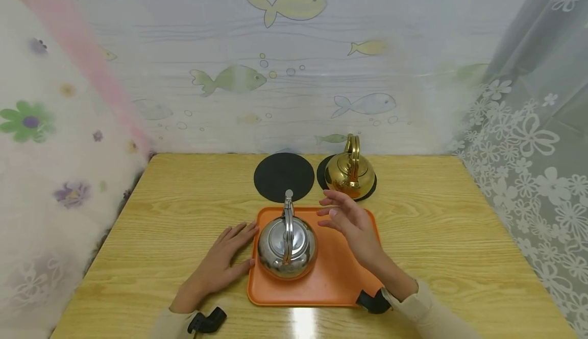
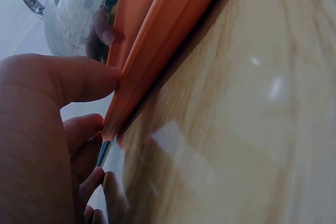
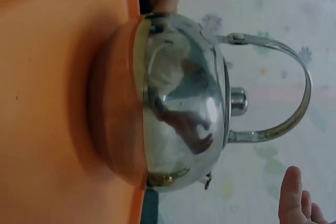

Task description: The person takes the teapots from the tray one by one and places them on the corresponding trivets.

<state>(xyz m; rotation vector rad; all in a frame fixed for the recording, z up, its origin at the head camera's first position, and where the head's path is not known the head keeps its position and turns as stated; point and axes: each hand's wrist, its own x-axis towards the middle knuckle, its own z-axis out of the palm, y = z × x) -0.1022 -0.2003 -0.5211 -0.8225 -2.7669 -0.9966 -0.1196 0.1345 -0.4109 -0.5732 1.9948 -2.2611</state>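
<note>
A shiny silver kettle (image 1: pixel 275 257) stands upright on the left half of an orange tray (image 1: pixel 340 288), its arched handle raised. My left hand (image 1: pixel 220 263) lies at the tray's left side; in the left wrist view the thumb and fingertips touch the tray's rim (image 2: pixel 152 40), fingers fairly straight. My right hand (image 1: pixel 351 224) hovers over the tray's right half with loosely bent fingers and nothing in them, to the right of the kettle. In the right wrist view its fingers (image 3: pixel 290 195) show apart from the kettle handle (image 3: pixel 304 90).
Behind the tray lies a round black mat (image 1: pixel 280 175). A gold kettle (image 1: pixel 342 175) stands on a second black mat (image 1: pixel 325 168) to its right, close beyond my right fingertips. A fish-patterned curtain (image 1: pixel 184 32) hangs along the table's (image 1: pixel 184 191) back edge.
</note>
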